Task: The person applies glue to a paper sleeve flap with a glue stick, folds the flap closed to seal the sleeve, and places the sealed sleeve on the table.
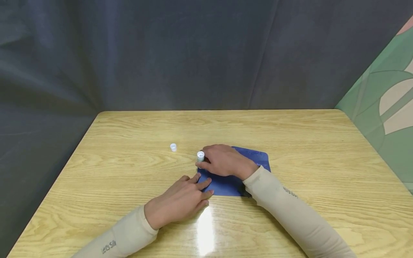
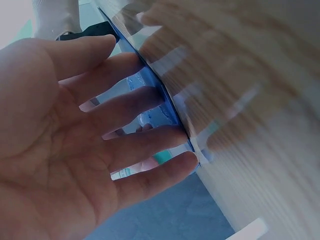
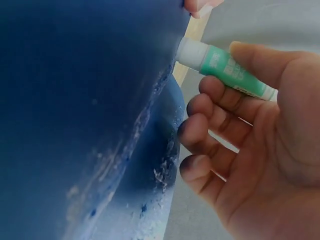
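A blue sheet [image 1: 226, 184] lies on the table, with whitish smears along its edge in the right wrist view. My right hand [image 1: 224, 159] pinches a green and white glue stick [image 3: 232, 70] between thumb and fingers. The glue stick's white end meets the sheet's edge in the right wrist view. With fingers spread and nearly straight, my left hand [image 1: 182, 199] rests its fingertips on the sheet's left part. From below, the left wrist view shows those fingers [image 2: 135, 105] along the sheet's edge. A small white cap [image 1: 173, 147] sits apart on the table, left of the glue stick.
The wood-grain table [image 1: 129, 136] reflects a bright light near its front. A dark curtain [image 1: 180, 53] hangs behind it and on the left. At the right stands a green patterned panel [image 1: 387, 100].
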{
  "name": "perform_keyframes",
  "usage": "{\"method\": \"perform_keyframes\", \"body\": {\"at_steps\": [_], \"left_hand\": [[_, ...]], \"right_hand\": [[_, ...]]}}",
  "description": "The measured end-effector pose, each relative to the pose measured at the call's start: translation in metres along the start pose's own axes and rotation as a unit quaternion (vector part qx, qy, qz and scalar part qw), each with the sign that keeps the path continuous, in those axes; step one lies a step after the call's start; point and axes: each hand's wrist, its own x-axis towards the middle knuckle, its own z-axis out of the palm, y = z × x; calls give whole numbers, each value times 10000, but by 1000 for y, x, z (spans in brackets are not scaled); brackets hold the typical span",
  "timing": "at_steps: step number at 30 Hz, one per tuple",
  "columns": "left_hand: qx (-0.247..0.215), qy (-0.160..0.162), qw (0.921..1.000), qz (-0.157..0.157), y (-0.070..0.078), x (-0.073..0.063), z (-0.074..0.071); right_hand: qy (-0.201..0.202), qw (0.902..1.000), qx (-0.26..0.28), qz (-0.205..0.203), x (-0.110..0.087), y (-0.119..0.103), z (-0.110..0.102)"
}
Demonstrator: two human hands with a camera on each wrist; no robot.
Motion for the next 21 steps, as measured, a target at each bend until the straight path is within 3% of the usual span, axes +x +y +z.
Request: {"method": "perform_keyframes", "body": {"at_steps": [21], "left_hand": [[79,-49,9999,-58,2,0,-2]], "right_hand": [[221,9994,-241,146,2,4,-1]]}}
